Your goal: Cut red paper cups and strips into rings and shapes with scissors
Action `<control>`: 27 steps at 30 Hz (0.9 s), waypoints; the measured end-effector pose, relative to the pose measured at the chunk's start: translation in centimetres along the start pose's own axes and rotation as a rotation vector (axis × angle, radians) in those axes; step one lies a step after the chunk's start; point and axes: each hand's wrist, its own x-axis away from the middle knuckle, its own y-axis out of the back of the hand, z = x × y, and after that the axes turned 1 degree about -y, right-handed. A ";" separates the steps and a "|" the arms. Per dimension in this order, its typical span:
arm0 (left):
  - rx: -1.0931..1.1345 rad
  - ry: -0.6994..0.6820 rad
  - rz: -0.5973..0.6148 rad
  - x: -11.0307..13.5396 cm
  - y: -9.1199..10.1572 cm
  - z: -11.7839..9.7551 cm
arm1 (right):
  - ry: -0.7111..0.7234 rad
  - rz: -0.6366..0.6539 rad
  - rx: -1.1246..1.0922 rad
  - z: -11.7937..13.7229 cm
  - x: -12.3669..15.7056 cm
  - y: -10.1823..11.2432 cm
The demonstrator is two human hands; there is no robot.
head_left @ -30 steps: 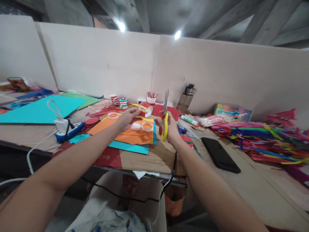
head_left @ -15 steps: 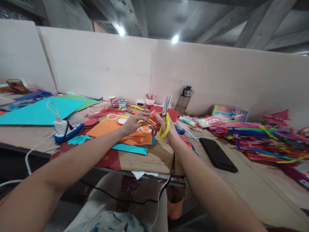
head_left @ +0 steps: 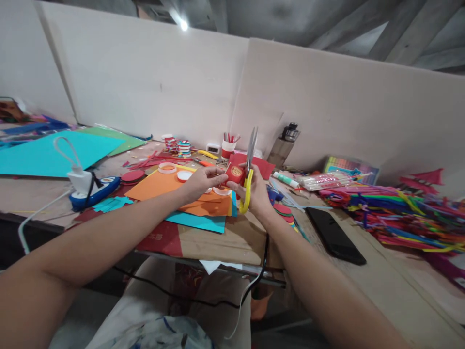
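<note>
My left hand pinches a small red paper piece with a gold emblem above the table. My right hand is closed on yellow-handled scissors, blades pointing up, and its fingers also touch the red piece. Under both hands lie orange paper sheets with white tape rings on them, and a teal sheet below.
A white charger on a blue power strip sits at the left, beside a large teal sheet. A black phone, glue stick, bottle and a heap of coloured pipe cleaners lie to the right. A white partition stands behind.
The red paper piece has been turned between my hands, so its flat gold-marked face shows. The scissors swung upright again, and both hands stay close together.
</note>
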 end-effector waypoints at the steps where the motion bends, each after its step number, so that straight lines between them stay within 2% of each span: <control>1: 0.050 0.019 -0.003 0.0 0.0 0.0 | 0.009 0.007 -0.019 0.2 0.0 -0.1; 8: 0.398 0.043 -0.050 -0.2 0.3 -0.2 | -0.080 -0.044 -0.040 0.1 0.2 -0.3; 13: 0.603 0.104 -0.221 -0.5 0.7 -0.6 | -0.175 -0.044 0.006 -0.3 0.2 -0.2; 18: 0.656 0.151 -0.299 -0.8 0.9 -0.6 | -0.111 -0.028 0.155 0.0 0.2 0.0; 21: 0.644 0.119 -0.271 -0.8 0.9 -0.3 | -0.160 -0.049 0.037 0.1 0.2 -0.1; 27: 0.525 0.041 -0.096 -0.3 0.3 0.0 | -0.230 -0.109 -0.124 0.2 0.2 -0.3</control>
